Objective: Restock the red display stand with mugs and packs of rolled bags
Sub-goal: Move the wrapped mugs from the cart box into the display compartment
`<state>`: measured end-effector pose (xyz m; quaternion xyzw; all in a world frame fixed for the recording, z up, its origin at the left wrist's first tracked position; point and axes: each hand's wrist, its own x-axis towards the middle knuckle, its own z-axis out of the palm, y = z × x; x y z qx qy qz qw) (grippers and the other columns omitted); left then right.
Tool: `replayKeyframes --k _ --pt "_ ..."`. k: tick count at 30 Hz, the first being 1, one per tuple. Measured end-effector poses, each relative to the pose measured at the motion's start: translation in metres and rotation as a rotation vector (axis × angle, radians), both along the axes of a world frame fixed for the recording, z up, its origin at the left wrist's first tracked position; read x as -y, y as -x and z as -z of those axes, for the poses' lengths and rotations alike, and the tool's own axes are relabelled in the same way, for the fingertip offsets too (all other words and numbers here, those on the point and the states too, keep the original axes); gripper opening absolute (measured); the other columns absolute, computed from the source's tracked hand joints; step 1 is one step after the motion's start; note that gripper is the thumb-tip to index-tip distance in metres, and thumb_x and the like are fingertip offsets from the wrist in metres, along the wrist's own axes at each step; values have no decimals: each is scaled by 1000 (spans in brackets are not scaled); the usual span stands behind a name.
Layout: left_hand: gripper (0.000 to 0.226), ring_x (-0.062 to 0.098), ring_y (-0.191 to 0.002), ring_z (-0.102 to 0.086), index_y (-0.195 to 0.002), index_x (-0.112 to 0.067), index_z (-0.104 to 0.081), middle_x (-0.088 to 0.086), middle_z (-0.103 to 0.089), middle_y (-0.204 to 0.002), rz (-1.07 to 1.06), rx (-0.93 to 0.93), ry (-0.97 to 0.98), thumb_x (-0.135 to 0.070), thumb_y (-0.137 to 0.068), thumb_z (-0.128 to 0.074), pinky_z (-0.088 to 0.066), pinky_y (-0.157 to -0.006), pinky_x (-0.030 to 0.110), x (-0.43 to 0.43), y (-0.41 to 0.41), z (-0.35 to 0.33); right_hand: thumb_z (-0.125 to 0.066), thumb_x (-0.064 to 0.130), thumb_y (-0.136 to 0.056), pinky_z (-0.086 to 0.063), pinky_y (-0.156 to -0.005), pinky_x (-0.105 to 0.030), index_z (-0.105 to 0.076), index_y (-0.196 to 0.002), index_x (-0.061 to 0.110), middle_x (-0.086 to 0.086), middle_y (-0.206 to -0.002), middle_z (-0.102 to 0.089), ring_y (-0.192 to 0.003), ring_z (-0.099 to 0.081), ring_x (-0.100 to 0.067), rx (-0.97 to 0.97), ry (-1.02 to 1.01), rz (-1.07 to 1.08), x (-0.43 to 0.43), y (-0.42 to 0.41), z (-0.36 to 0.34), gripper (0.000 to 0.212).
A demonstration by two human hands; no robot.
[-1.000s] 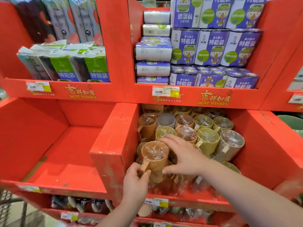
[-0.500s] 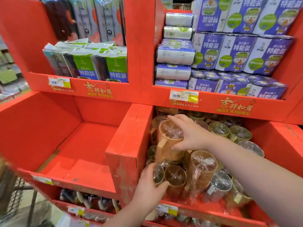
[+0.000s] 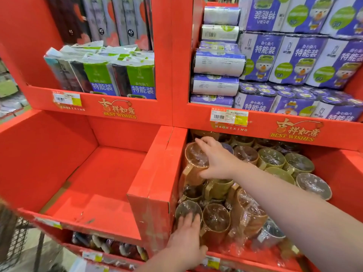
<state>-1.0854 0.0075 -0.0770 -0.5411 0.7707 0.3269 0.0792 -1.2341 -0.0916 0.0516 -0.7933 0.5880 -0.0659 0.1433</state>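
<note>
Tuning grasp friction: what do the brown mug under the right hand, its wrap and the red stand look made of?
Brown mug: matte, opaque, wood-toned; probably plastic or fibre composite, ceramic not excluded. Wrap: thin clear film, crinkled, glinting over the mouth. Red stand: printed cardboard, judging by folded edges and a scuffed front corner.

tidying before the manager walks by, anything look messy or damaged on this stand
Yes. The front mugs lie jumbled and tipped, unlike the neat back rows. The divider is scuffed at its front corner. The top purple packs have their print upside down.
</note>
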Motion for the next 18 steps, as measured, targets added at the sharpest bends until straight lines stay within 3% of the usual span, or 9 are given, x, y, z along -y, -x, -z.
replayKeyframes --k 5,12,18 --pt "89 26 -147 13 -152 -15 3 3 15 -160 99 121 -16 -37 -90 -56 -2 -120 43 7 4 11 -74 34 -73 -29 -114 -41 -8 -153 14 -4 -157 -7 -143 -15 -28 -106 -60 0 15 -5 22 105" --pt "91 22 -147 14 -152 -14 4 1 15 -160 66 95 -80 -37 -89 -57 -7 -121 45 12 3 16 -75 46 -71 -24 -115 -44 -16 -152 15 -9 -156 -18 -142 -21 -30 -357 -19 38 24 -15 59 105" --pt "89 25 -146 15 -152 -11 4 4 17 -159 81 99 -89 -35 -91 -56 -6 -120 46 14 1 12 -75 53 -70 -18 -117 -43 -7 -153 17 -6 -159 -10 -145 -14 -29 -321 -23 22 23 -13 61 113"
